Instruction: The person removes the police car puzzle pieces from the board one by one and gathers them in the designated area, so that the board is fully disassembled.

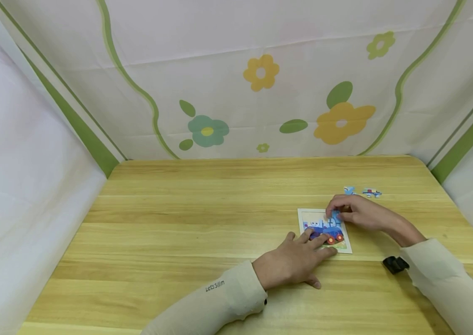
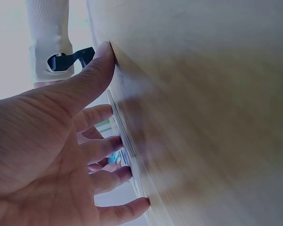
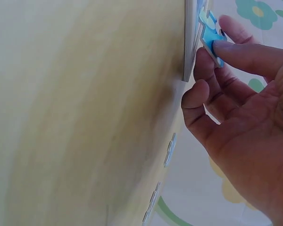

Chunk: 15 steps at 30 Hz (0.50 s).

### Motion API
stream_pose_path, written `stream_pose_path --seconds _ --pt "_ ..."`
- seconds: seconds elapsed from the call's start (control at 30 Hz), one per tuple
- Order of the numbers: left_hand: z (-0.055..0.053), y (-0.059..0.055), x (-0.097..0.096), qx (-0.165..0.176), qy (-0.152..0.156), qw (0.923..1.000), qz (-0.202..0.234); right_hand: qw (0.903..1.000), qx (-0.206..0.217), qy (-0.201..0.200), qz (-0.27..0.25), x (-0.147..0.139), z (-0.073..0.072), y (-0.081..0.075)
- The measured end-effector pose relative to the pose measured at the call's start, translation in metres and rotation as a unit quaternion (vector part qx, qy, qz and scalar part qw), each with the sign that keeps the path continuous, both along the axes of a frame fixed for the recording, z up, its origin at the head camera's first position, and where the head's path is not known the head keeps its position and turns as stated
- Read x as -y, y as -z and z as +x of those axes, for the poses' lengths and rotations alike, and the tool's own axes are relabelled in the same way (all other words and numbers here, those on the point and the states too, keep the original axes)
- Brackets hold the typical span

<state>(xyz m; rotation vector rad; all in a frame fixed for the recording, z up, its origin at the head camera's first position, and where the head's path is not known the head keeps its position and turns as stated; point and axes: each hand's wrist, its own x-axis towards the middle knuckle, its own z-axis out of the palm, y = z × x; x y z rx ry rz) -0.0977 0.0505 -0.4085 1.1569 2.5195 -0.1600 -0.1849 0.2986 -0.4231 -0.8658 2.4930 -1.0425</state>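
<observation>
A white-bordered jigsaw puzzle (image 1: 348, 244) with a blue train picture lies flat on the right part of the table. My left hand (image 1: 299, 261) rests on its lower left with spread fingers; in the left wrist view the fingertips touch the puzzle's edge and the thumb touches the table. At the puzzle's upper right, my right hand (image 1: 361, 211) pinches a blue puzzle piece (image 3: 210, 35) between thumb and fingers. In the right wrist view that piece stands tilted beside the puzzle's frame (image 3: 189, 42). Whether it touches the picture is hard to tell.
Two loose puzzle pieces lie beyond the right hand, a light blue one (image 1: 349, 190) and a multicoloured one (image 1: 372, 192). A black clip-like object (image 1: 395, 264) sits at the right sleeve's cuff. A flowered white cloth (image 1: 228, 93) hangs behind the wooden table (image 1: 186, 209).
</observation>
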Motion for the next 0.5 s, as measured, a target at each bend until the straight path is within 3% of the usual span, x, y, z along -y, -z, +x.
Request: stream_pose_path --seconds 0.5 --pt "0.0004 0.0009 -0.0008 0.004 -0.005 1.0000 0.002 0.9992 -0.009 0.040 0.000 -0.0049 0.0015 -0.0039"
